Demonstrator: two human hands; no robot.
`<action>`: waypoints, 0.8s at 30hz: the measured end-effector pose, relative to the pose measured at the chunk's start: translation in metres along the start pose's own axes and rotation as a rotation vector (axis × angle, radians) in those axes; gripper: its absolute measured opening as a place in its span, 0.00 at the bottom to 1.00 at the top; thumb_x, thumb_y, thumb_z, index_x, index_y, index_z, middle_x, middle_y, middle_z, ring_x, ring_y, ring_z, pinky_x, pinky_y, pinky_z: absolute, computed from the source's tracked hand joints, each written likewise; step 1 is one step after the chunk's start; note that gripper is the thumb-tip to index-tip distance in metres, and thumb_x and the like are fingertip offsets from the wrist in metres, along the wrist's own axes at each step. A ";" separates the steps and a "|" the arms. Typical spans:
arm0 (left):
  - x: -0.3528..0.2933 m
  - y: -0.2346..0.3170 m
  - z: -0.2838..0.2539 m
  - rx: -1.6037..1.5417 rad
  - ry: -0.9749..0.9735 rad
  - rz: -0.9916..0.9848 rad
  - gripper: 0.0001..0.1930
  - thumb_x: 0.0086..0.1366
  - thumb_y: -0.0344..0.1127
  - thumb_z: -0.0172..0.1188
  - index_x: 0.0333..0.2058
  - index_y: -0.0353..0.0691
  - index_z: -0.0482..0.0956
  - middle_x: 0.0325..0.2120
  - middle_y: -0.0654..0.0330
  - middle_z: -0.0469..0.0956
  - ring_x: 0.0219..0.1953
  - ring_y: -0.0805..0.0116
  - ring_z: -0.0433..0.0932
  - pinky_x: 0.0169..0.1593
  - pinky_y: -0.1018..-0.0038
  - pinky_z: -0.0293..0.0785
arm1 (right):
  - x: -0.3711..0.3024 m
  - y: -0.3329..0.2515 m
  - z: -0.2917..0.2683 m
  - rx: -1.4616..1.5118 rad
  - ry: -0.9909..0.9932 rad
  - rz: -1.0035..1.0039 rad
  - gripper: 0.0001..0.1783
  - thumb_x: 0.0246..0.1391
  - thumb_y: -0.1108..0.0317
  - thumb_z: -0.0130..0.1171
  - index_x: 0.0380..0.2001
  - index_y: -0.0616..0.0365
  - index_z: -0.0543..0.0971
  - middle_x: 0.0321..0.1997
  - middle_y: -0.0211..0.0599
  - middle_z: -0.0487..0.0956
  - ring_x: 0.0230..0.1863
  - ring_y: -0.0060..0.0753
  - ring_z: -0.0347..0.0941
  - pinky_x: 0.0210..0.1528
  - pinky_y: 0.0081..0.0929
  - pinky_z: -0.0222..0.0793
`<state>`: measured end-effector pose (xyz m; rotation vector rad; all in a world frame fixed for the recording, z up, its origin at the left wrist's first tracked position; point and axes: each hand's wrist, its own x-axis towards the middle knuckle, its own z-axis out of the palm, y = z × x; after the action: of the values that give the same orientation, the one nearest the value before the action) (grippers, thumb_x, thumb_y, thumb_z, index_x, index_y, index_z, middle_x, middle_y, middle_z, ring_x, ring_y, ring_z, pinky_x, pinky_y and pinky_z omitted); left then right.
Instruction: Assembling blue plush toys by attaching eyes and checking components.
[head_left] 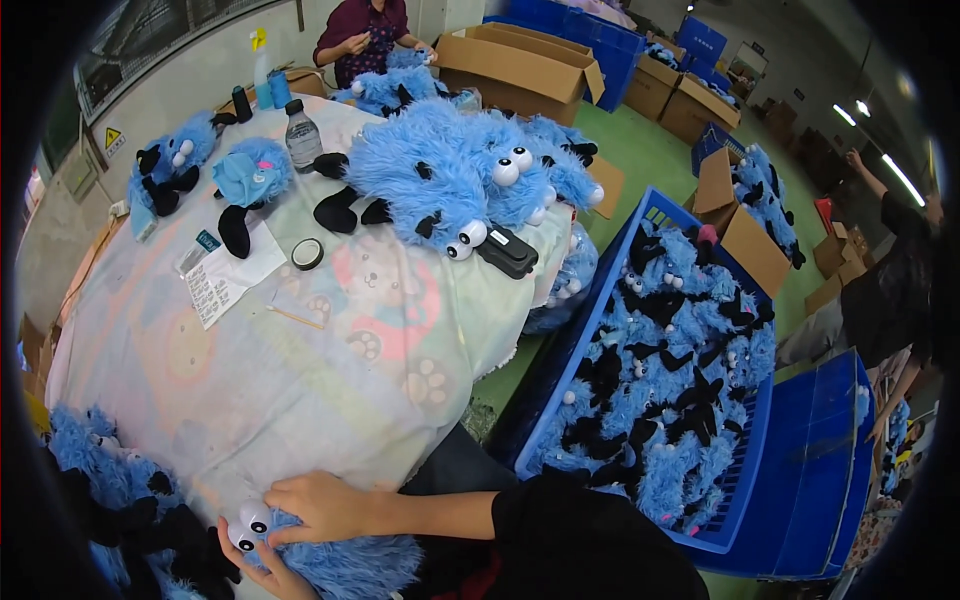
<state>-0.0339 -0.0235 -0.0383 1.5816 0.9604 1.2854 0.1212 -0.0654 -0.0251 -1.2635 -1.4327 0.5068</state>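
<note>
A shaggy blue plush toy (365,568) with white plastic eyes (248,524) lies at the table's near edge, in front of me. My right hand (318,505) presses down on its head from above, fingers bent into the fur beside the eyes. Lower down, my left hand (268,572) holds the head from the other side, with a finger along the edge of one eye. The fingertips are partly sunk in the fur. Left of my hands, more blue plush toys (105,450) with black limbs lie in a heap.
A patterned cloth covers the table (300,400). On it are a tape roll (308,254), a paper sheet (232,275), a bottle (302,138), a black device (508,250) and piled plush toys (410,165). A blue crate (590,345) of toys stands right. Co-workers (365,40) are nearby.
</note>
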 end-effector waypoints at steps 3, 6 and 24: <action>-0.002 0.000 -0.001 0.013 -0.003 0.013 0.26 0.61 0.33 0.48 0.59 0.37 0.57 0.55 0.43 0.60 0.50 0.51 0.67 0.52 0.69 0.65 | 0.000 -0.002 -0.002 -0.011 -0.025 0.015 0.20 0.45 0.52 0.59 0.28 0.60 0.71 0.24 0.36 0.69 0.22 0.39 0.66 0.27 0.30 0.61; -0.004 0.000 -0.002 0.090 -0.032 0.062 0.27 0.60 0.33 0.51 0.58 0.36 0.57 0.54 0.43 0.61 0.50 0.51 0.66 0.52 0.68 0.64 | 0.000 -0.006 -0.005 -0.050 -0.080 0.058 0.21 0.46 0.52 0.59 0.30 0.60 0.70 0.25 0.36 0.70 0.23 0.40 0.66 0.27 0.30 0.62; -0.004 0.001 0.001 -0.065 0.006 0.096 0.21 0.66 0.39 0.42 0.55 0.35 0.62 0.46 0.48 0.69 0.48 0.62 0.67 0.52 0.71 0.64 | 0.000 -0.003 -0.003 0.036 -0.078 0.011 0.22 0.46 0.55 0.59 0.37 0.58 0.69 0.29 0.37 0.71 0.25 0.40 0.67 0.29 0.29 0.62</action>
<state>-0.0338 -0.0271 -0.0390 1.5906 0.8470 1.3743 0.1225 -0.0674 -0.0211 -1.2354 -1.4755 0.5929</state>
